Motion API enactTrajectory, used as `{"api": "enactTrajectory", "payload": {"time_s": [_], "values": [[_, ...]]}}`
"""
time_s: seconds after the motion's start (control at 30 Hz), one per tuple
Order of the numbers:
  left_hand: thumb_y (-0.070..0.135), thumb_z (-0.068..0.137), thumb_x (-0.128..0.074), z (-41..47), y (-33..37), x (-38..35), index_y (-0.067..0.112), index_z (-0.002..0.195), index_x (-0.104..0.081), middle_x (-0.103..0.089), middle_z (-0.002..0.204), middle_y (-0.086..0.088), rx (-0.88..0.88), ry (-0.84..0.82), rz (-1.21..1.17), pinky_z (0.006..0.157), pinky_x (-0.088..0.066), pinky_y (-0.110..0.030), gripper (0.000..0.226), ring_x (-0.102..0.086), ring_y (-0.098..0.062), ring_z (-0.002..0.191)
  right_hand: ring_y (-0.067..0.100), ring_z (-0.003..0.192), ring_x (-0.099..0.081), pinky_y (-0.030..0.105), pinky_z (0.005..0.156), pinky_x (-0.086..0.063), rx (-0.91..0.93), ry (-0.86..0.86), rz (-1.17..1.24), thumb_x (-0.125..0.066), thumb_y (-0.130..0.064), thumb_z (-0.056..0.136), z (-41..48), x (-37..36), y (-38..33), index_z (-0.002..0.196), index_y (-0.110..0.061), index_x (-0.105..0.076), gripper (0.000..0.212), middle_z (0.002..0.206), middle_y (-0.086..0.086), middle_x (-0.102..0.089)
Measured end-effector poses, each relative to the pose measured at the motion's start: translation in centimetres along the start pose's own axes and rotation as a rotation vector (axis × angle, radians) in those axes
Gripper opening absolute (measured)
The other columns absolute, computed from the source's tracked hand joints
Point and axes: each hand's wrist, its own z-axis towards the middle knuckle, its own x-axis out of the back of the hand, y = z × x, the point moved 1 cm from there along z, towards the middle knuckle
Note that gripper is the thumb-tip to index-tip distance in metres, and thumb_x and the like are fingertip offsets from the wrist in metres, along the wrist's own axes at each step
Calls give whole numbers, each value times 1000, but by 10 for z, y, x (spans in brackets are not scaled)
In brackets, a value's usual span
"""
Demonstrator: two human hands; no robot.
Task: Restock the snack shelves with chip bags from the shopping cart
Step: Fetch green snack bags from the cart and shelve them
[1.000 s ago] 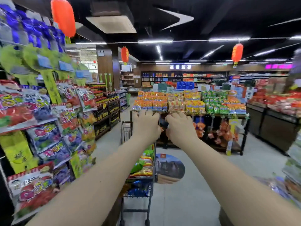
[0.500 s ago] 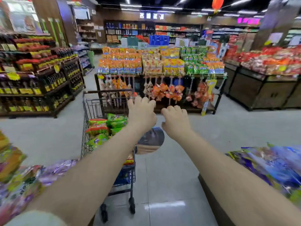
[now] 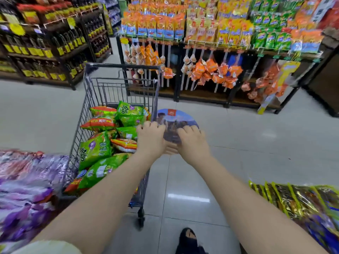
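Observation:
A grey wire shopping cart (image 3: 86, 99) stands on the floor to my front left. It holds several green chip bags (image 3: 95, 150) and orange chip bags (image 3: 100, 123). Both my arms stretch forward with the backs of the hands up. My left hand (image 3: 150, 139) hovers at the cart's right rim, just right of the bags, its fingers loosely curled downward with nothing visible in them. Beside it, my right hand (image 3: 193, 143) hangs over the floor in the same pose, also holding nothing that I can see.
Blurred purple snack bags (image 3: 27, 187) fill a shelf at the near left. Gold and yellow bags (image 3: 300, 200) lie on a low shelf at the near right. A display rack (image 3: 201, 44) of orange and green snacks stands ahead. A round floor sticker (image 3: 176, 118) lies beyond my hands.
The view has tilted down from the ceiling to the cart and floor. Both hands have dropped to the cart's rim. The dark object between them a second ago is gone from sight.

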Motion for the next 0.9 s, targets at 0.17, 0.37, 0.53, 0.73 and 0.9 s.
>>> {"api": "enactTrajectory", "payload": {"time_s": [0.17,0.37,0.53,0.73,0.9], "values": [[25,73,-65,35,-13,-40,19,92,-68,-64,94,-7,281,-93,-46,83,-38,-44,20,-56,-33,97,30,72,-58,34,57,-44,150,-60,143,-80,-19,51,65,-45,29,76,-14,-59,33,75,5,-59],[27,77,-65,47,-49,-80,24,104,-65,-65,105,-2,547,-215,-25,86,-37,-42,27,-53,-31,106,32,89,-57,41,70,-49,312,-247,297,-73,-21,69,127,-106,24,90,-14,-63,25,91,5,-61],[34,88,-58,76,-100,-109,28,120,-59,-59,118,1,714,-245,-67,95,-34,-43,32,-47,-27,117,35,94,-56,46,77,-49,476,-375,316,-71,-23,73,191,-159,-4,99,-11,-65,29,97,8,-62],[35,91,-55,111,-161,-150,29,121,-59,-59,122,1,854,-363,-170,98,-36,-45,31,-46,-26,120,30,116,-47,43,95,-43,650,-622,362,-64,-26,85,258,-205,-30,123,-13,-59,40,119,7,-57],[29,91,-56,141,-190,-173,27,118,-61,-60,121,0,942,-421,-287,101,-37,-47,28,-46,-27,120,27,122,-43,38,97,-40,654,-690,371,-62,-21,88,311,-235,-46,128,-17,-56,40,128,4,-53]]}}
